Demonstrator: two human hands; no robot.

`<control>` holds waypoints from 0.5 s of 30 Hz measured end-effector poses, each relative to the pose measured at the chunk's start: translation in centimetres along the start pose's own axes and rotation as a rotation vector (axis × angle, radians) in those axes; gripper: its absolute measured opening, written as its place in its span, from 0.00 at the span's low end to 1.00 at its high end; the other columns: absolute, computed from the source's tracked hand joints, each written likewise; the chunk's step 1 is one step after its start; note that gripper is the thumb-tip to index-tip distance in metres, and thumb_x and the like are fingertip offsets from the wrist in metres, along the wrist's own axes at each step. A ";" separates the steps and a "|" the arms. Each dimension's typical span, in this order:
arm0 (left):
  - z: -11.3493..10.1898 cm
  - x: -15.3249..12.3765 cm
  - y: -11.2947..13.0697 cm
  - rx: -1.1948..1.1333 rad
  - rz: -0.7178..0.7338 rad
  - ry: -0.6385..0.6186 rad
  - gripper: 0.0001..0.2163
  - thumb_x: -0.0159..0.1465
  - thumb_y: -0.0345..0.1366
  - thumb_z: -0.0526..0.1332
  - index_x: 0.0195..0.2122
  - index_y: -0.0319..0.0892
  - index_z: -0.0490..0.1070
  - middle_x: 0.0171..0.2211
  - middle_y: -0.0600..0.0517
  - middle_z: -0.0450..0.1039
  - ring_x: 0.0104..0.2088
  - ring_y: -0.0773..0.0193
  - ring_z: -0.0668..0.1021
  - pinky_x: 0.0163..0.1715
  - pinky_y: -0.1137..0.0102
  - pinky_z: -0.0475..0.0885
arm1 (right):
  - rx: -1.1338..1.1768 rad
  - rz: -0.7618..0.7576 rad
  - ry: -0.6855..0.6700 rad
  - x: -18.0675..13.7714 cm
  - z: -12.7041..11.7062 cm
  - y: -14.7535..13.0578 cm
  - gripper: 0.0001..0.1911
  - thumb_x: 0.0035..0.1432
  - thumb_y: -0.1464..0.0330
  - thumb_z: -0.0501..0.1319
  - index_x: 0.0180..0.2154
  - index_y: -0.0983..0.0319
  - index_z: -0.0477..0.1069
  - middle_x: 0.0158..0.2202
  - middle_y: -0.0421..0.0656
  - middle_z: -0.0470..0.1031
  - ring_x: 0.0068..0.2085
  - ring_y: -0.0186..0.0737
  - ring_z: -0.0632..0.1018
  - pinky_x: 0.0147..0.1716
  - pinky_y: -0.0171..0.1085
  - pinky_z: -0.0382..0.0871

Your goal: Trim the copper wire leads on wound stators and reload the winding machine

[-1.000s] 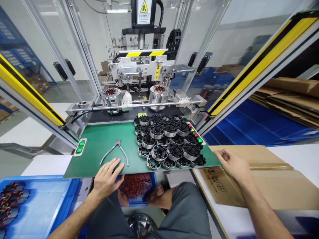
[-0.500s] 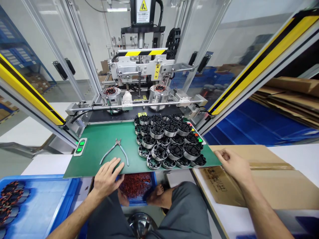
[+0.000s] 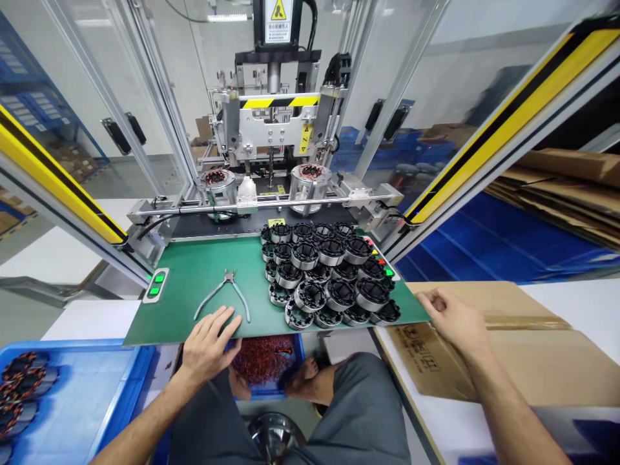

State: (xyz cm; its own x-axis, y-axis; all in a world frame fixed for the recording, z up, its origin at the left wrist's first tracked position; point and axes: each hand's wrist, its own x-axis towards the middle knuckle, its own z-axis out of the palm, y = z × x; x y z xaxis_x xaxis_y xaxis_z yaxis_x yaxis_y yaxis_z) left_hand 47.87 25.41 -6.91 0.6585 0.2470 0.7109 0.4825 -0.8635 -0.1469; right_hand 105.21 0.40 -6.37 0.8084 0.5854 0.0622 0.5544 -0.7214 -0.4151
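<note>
My left hand point(image 3: 212, 342) lies with fingers stretched out over the front edge of the green work surface point(image 3: 184, 271). Just beyond its fingertips are cutting pliers point(image 3: 227, 284), handles spread toward me. My right hand point(image 3: 453, 316) rests at the right corner of the green surface, beside a cardboard box point(image 3: 557, 361); its fingers are curled, and whatever is in them is hidden. Between the hands stand stacked rows of black-and-silver motor stator cores point(image 3: 310, 295). Behind, two copper-wound stators sit in metal holders, a left holder point(image 3: 217, 190) and a right holder point(image 3: 310, 190).
A machine head point(image 3: 276, 129) with striped warning tape stands over the holders. Yellow-black posts point(image 3: 513, 123) flank the surface. A blue tray point(image 3: 82, 400) with wound stators is at lower left. Below the edge, a blue bin holds reddish wire scraps point(image 3: 264, 361). Green-lit buttons point(image 3: 155, 285) sit at left.
The machine's upper parts above the two holders have shifted, with grey cylinders now upright at either side of the striped bar. Both my hands, the pliers and the stator cores stay put.
</note>
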 end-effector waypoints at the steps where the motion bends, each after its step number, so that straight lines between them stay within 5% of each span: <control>1: 0.0 0.0 0.0 0.000 0.002 0.002 0.20 0.74 0.35 0.72 0.67 0.46 0.82 0.62 0.45 0.90 0.60 0.49 0.91 0.62 0.57 0.80 | 0.001 0.001 0.003 0.0 0.0 0.0 0.29 0.60 0.35 0.54 0.35 0.52 0.69 0.32 0.49 0.80 0.39 0.58 0.83 0.41 0.51 0.69; 15: -0.3 0.5 0.1 0.013 0.011 0.013 0.16 0.77 0.35 0.69 0.64 0.45 0.83 0.61 0.45 0.90 0.59 0.50 0.91 0.60 0.57 0.81 | 0.013 -0.012 -0.004 0.1 -0.1 0.0 0.30 0.59 0.33 0.54 0.34 0.52 0.69 0.32 0.49 0.80 0.39 0.56 0.82 0.41 0.49 0.67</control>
State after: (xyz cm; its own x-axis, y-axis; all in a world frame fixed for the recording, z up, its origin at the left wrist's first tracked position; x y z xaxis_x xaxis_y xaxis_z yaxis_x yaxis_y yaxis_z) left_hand 48.08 25.33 -6.38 0.6563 0.2314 0.7181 0.4828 -0.8602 -0.1640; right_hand 105.30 0.41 -6.32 0.8010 0.5953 0.0631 0.5611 -0.7099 -0.4257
